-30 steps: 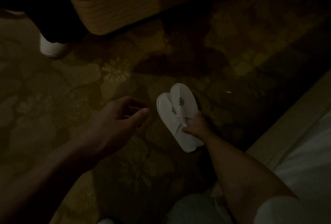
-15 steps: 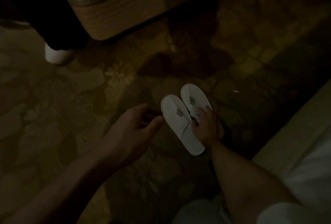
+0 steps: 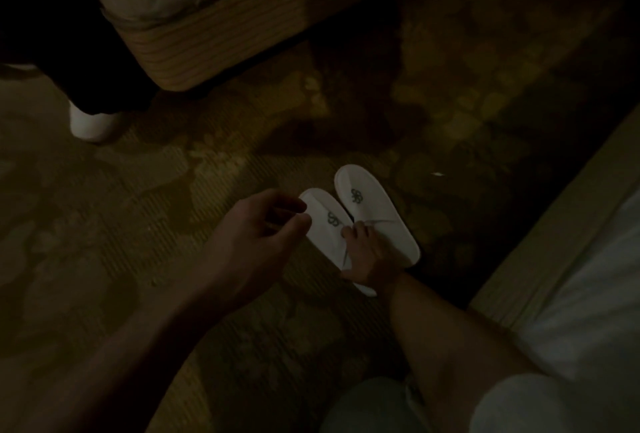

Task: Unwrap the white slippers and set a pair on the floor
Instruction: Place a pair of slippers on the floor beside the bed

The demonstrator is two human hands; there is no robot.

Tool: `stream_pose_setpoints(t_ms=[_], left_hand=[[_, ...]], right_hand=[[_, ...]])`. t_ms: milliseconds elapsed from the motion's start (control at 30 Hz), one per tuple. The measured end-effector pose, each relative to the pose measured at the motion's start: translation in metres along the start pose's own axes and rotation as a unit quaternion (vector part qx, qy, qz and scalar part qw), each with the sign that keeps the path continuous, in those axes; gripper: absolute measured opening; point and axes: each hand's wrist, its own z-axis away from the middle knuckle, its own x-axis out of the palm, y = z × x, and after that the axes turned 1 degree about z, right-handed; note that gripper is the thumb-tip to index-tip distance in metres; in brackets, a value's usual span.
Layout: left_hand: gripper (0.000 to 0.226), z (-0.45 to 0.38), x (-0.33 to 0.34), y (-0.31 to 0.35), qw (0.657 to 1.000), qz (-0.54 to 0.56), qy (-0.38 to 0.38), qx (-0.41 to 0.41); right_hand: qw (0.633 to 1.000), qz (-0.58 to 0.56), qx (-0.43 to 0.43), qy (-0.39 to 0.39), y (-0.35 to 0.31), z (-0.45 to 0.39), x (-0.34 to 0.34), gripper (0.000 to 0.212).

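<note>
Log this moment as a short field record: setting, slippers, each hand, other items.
setting: dim room, patterned carpet
slippers: two flat white cloth slippers with dark logos, side by side on the carpet
right hand: resting on the slippers
left hand: loosely curled beside them, empty
other: tan bed base; someone's white shoe

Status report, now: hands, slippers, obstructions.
Right hand on the slippers, pressing both to the carpet. Left hand open beside them, empty. Slippers side by side, unwrapped. Nothing in the way.
</note>
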Motion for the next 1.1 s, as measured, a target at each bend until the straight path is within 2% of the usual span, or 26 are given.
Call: stream_pose_setpoints(t_ms=[67,133,167,233,333,400,467,800,967,1100], left_hand=[[0.024,0.0,-0.004,-0.004,1.0,0.009,0.003,-0.001],[0.019,0.0,-0.006,-0.007,1.0,0.018,0.005,0.003],[0.019,-0.001,-0.006,-0.009,1.0,0.019,0.005,0.005],[0.017,-0.001,-0.006,-0.013,1.0,0.017,0.001,0.009],[0.01,-0.003,-0.004,-0.017,1.0,0.024,-0.002,0.013],[0.009,-0.004,-0.003,-0.019,0.999,0.03,-0.004,0.01],[0.011,-0.003,-0.003,-0.019,1.0,0.019,-0.01,0.01],[0.008,-0.008,0.002,-0.023,1.0,0.018,-0.006,0.007],[0.011,-0.009,0.003,-0.025,1.0,0.001,-0.011,0.011],[0.014,-0.01,0.001,-0.031,1.0,0.005,-0.013,0.013]], right_hand=[[0.995,-0.047,0.026,0.081,0.001,-0.001,-0.004,0.077],[0.977,-0.048,0.1,0.182,0.006,-0.004,-0.012,0.058],[0.967,-0.046,0.149,0.201,0.01,-0.005,-0.015,0.052],[0.954,-0.073,0.235,0.174,0.017,-0.001,-0.017,0.054],[0.948,-0.088,0.289,0.105,0.029,0.006,-0.014,0.073],[0.948,-0.102,0.291,0.074,0.035,0.007,-0.01,0.077],[0.951,-0.11,0.282,0.062,0.039,0.005,-0.005,0.072],[0.955,-0.072,0.278,0.079,0.043,0.002,0.002,0.055],[0.956,-0.075,0.275,0.07,0.046,-0.002,0.003,0.061],[0.956,-0.089,0.269,0.073,0.049,-0.004,0.005,0.057]])
